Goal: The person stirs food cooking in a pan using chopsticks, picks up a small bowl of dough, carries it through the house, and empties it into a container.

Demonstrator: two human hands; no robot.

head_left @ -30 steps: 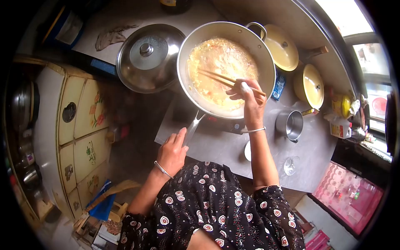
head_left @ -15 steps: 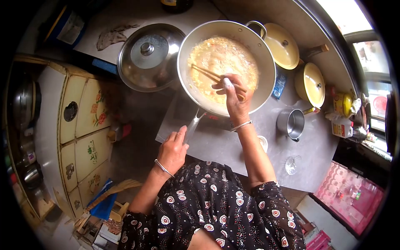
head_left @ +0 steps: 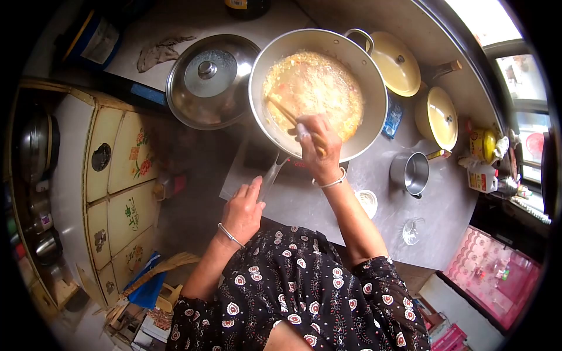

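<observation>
A deep, light-coloured pan (head_left: 374,111) holds bubbling yellowish food in broth (head_left: 319,79). My right hand (head_left: 321,146) is closed around a pair of wooden chopsticks (head_left: 283,110), whose tips dip into the food at the pan's left side. At the lower left, my left hand (head_left: 243,212) holds the end of the pan handle (head_left: 271,177) between thumb and fingers. Beside the pan on the left lies a steel lid (head_left: 196,105) with a round knob.
Two yellow lids (head_left: 397,67) lean along the wall at right. A small metal pot (head_left: 410,172), a clear glass item (head_left: 411,231) and a white dish (head_left: 366,202) stand on the grey counter (head_left: 304,205). A floral cabinet (head_left: 117,199) is at left.
My right hand has moved down and slightly left, toward the pan's near rim, with the chopsticks. More of the white dish shows. My left hand stays on the handle.
</observation>
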